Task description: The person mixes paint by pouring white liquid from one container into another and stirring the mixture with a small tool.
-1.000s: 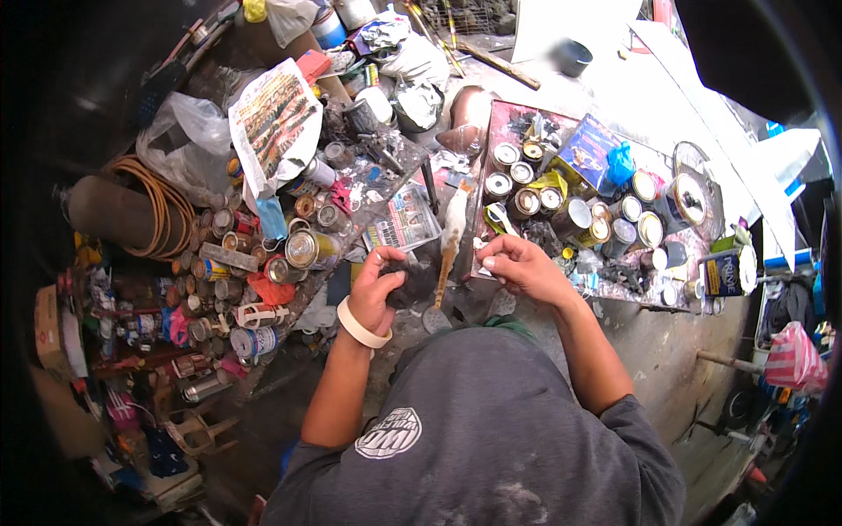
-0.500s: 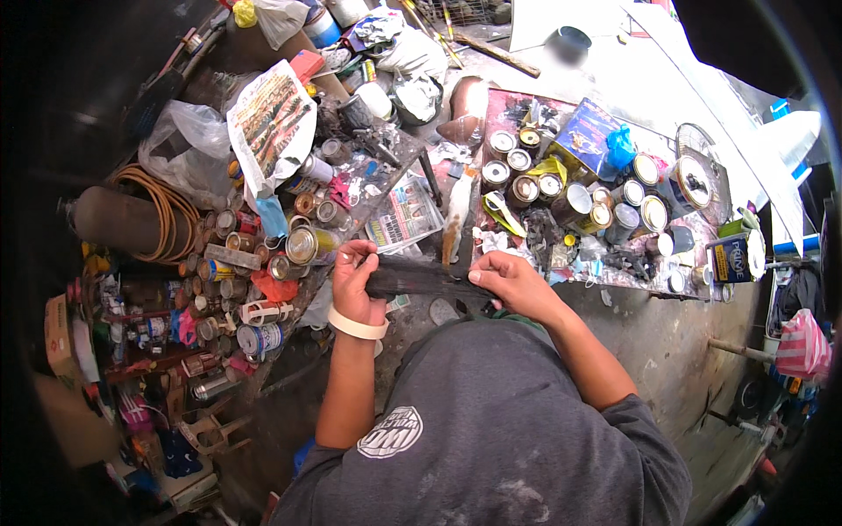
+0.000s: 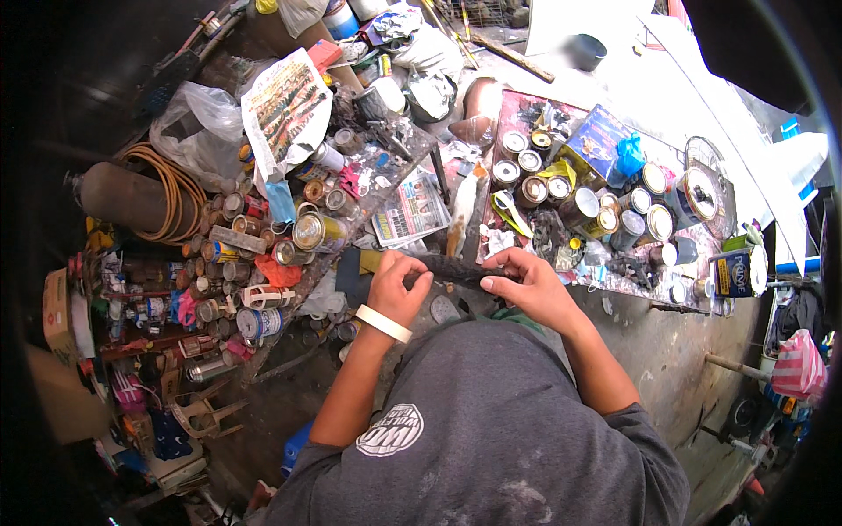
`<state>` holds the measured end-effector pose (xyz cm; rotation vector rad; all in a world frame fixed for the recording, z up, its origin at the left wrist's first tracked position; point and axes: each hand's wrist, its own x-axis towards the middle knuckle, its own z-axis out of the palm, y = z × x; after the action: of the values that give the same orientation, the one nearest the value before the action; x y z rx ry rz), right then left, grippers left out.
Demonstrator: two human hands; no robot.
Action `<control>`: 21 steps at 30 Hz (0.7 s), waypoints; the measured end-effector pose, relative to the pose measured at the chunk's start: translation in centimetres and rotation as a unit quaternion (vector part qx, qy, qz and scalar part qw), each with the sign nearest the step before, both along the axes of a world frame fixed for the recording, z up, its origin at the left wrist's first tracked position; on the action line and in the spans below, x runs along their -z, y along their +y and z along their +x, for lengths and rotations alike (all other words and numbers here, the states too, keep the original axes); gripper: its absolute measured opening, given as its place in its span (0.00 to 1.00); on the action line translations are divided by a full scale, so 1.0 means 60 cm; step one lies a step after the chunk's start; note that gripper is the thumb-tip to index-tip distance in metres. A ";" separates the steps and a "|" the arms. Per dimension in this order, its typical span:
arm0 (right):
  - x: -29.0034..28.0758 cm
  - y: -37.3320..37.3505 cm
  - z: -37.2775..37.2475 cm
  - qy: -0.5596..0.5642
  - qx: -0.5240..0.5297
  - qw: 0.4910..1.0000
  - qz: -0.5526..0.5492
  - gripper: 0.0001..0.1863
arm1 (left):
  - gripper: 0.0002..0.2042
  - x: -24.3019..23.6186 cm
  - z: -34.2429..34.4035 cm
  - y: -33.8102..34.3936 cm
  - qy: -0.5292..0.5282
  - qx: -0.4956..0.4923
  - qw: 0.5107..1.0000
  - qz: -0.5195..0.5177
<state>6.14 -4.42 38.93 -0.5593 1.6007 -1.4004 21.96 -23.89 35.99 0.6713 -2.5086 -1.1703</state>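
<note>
In front of my torso, a strip of thin black cloth (image 3: 454,268) stretches between my two hands, bunched narrow. My left hand (image 3: 399,287) pinches its left end between thumb and fingers. At the other end, my right hand (image 3: 529,287) grips it with the thumb on top. Around my left wrist sits a cream-coloured band (image 3: 384,324). Just beyond the cloth, an orange-and-white cat (image 3: 465,206) is between a folded newspaper (image 3: 409,210) and the cluttered red tabletop.
Open paint cans (image 3: 535,188) crowd the red table (image 3: 519,107) ahead to the right, with a blue box (image 3: 599,140) behind. More cans (image 3: 317,231) pack the left side, near a brown gas cylinder (image 3: 132,200) with a coiled orange hose (image 3: 167,206). A white-capped can (image 3: 738,272) stands far right.
My hands have come closer together, and the black cloth went from spread flat to bunched narrow. The left hand moved right and turned knuckles up. The whole view shifted slightly.
</note>
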 end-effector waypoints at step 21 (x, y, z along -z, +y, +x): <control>0.002 0.023 0.016 0.341 -0.033 0.931 0.128 0.16 | 0.04 0.056 -0.028 -0.007 0.031 -0.013 0.998 -0.048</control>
<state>7.09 -3.07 38.82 -1.0015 2.2441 -0.9615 20.29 -24.29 32.65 0.6316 -2.4779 -1.0378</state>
